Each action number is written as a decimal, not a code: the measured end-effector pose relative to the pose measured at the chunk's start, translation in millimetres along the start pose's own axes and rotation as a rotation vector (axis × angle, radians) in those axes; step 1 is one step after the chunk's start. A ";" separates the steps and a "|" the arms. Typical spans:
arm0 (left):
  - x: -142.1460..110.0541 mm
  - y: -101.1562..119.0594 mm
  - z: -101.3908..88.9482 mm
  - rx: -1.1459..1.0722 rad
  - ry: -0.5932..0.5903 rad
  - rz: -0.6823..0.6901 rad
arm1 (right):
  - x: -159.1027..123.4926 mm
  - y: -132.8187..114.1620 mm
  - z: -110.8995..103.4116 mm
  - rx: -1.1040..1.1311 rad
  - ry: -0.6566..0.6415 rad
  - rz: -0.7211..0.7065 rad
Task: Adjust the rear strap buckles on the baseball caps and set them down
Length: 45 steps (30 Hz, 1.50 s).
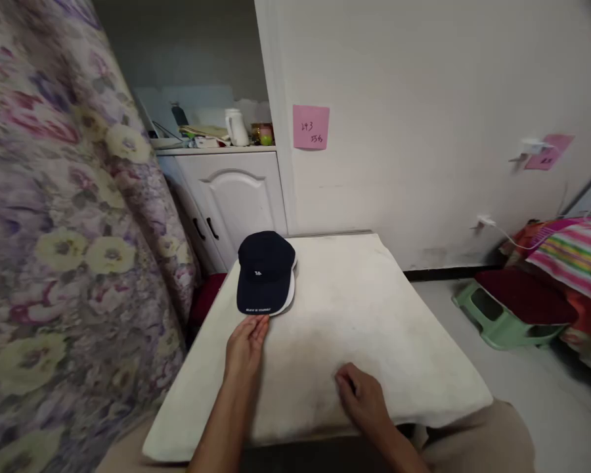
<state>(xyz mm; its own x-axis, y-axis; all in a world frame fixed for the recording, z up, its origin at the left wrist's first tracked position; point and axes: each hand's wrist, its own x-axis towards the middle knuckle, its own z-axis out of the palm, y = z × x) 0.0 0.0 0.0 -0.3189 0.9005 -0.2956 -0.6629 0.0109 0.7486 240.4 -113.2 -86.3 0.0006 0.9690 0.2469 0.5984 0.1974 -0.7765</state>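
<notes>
A dark navy baseball cap [264, 256] lies near the far left of the cream-covered table [354, 309], its brim pointing toward me. Small white lettering shows on its front and along the brim's edge. Beneath it, a white cap [290, 297] peeks out on the right side. My left hand [246, 341] is at the front of the brim, fingers together and tips pinched at its edge; exactly which layers they hold is hidden. Loosely curled, my right hand [362, 397] rests by the near right part of the table with nothing visible in it.
A floral curtain [79, 249] hangs close on the left. Behind the table stand a white cabinet [236, 197] with a white jug [236, 128] on it, and a wall bearing a pink note [310, 127]. A green stool [497, 328] with a dark red cover is at right.
</notes>
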 end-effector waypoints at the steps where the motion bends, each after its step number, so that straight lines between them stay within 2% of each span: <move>1: 1.6 1.1 0.7 -0.013 -0.004 -0.006 | 0.0 -0.3 -0.1 0.003 0.003 0.003; 8: 15.6 16.1 16.4 -0.170 -0.070 -0.044 | 0.3 -4.2 -1.5 0.016 0.006 0.016; 18: 44.4 51.2 76.1 -0.329 -0.232 -0.010 | 1.1 -4.1 -0.8 0.027 -0.003 -0.002; 22: 35.5 63.3 105.4 -0.368 -0.344 0.027 | 2.8 -3.9 -1.0 0.074 0.010 0.025; 25: 15.7 54.1 113.9 -0.372 -0.421 0.018 | 7.2 -1.8 -3.7 0.290 -0.021 0.103; 28: -11.7 20.7 97.9 -0.347 -0.501 -0.062 | 13.7 -2.1 -17.0 0.750 -0.036 0.229; 31: -45.0 -28.7 59.2 -0.323 -0.686 -0.205 | 19.8 -9.4 -45.2 1.193 0.066 0.263; 34: -81.6 -74.0 14.2 -0.226 -0.723 -0.377 | 23.7 -20.4 -76.4 1.482 0.064 0.202; 36: -104.3 -93.6 -9.4 -0.163 -0.697 -0.451 | 24.7 -25.0 -89.9 1.584 0.042 0.206; 39: -129.5 -106.0 -28.6 -0.043 -0.686 -0.500 | 24.1 -25.8 -96.8 1.662 0.133 0.269; 42: -140.3 -104.4 -31.6 0.082 -0.702 -0.520 | 23.4 -28.0 -100.1 1.627 0.294 0.320; 43: -140.5 -101.7 -30.6 0.118 -0.707 -0.521 | 23.5 -31.2 -102.9 1.599 0.300 0.312; 45: -136.3 -93.5 -27.3 0.169 -0.719 -0.514 | 23.6 -41.7 -111.1 1.549 0.224 0.256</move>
<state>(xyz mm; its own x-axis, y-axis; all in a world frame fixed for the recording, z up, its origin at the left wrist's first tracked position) 87.0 -135.7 -45.9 0.5284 0.8207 -0.2175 -0.4802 0.5002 0.7206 304.6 -115.0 16.3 0.1658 0.9861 -0.0099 -0.7979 0.1283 -0.5889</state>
